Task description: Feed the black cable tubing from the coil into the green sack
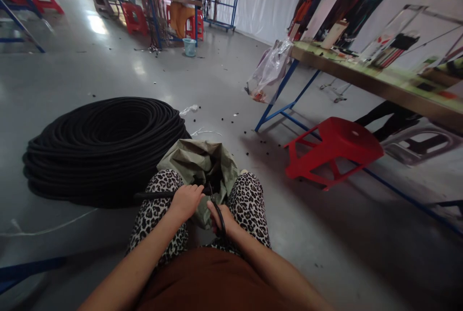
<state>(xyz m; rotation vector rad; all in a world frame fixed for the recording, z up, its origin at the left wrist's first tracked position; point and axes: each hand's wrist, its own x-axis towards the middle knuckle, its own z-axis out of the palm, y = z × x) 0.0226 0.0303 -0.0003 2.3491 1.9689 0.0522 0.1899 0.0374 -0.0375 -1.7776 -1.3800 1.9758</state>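
Note:
My left hand (pixel 187 201) is wrapped round a black cord (pixel 154 196), which lies across my left knee with its end over an open sack. In my right hand (pixel 221 219) are black-handled scissors (pixel 220 215), their blades pointing up beside the cord's end. The green-grey sack (pixel 181 155) stands between my knees, its mouth open and dark pieces inside. A large coil of black cord (pixel 104 152) lies on the floor at the left, close to the sack.
A red stool (pixel 334 144) stands at the right under a long worktable (pixel 376 79) with blue legs. A plastic bag (pixel 269 72) hangs from its corner. Small black bits dot the floor. Farther back are a blue basket (pixel 189 47), other stools and people.

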